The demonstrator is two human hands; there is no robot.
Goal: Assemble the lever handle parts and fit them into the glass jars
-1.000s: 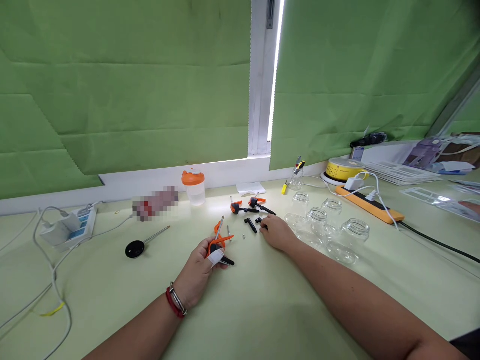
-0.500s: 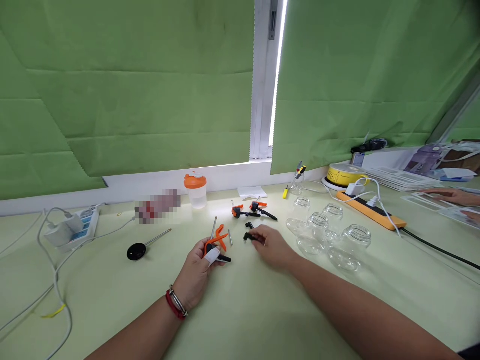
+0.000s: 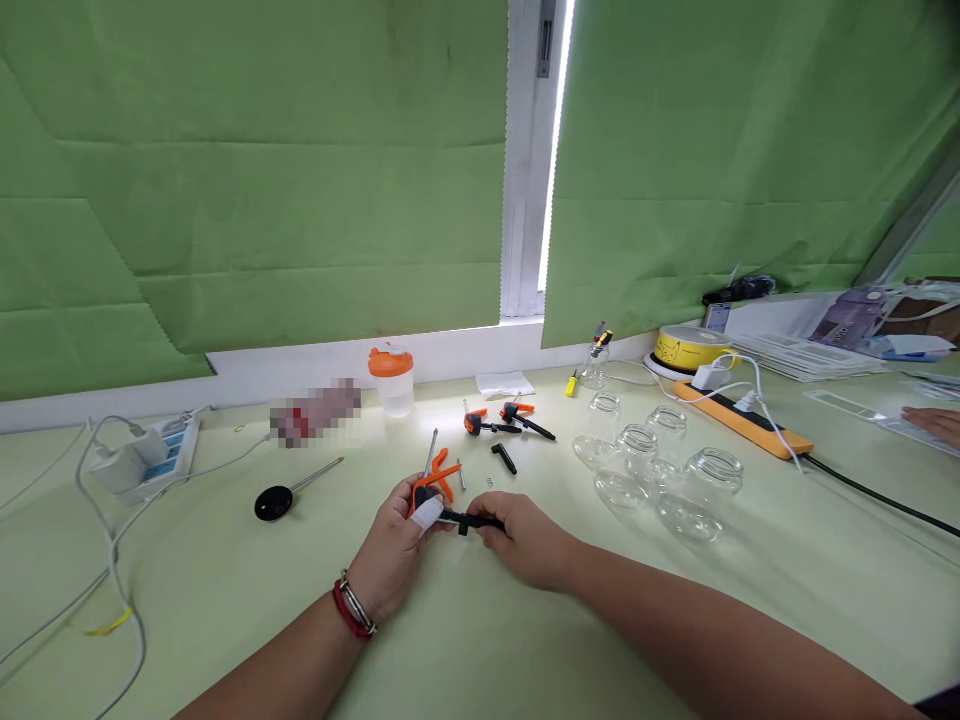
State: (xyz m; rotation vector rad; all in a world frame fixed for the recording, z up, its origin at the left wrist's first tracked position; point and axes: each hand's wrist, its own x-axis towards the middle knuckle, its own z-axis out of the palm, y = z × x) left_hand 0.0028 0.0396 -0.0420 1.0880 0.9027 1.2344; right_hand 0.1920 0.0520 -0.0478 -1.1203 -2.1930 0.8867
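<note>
On the table (image 3: 525, 640), left hand (image 3: 394, 550) grips orange clamp (image 3: 433, 487); right hand (image 3: 525, 540) apparently pinches its black bar (image 3: 480, 521).

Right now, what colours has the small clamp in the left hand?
Orange and black; the clamp in the left hand shows best in the head view.

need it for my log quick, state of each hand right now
Left hand: closed around the small orange and black plastic clamp.
Right hand: pinched shut on a small black plastic piece at the clamp's bar.
</note>
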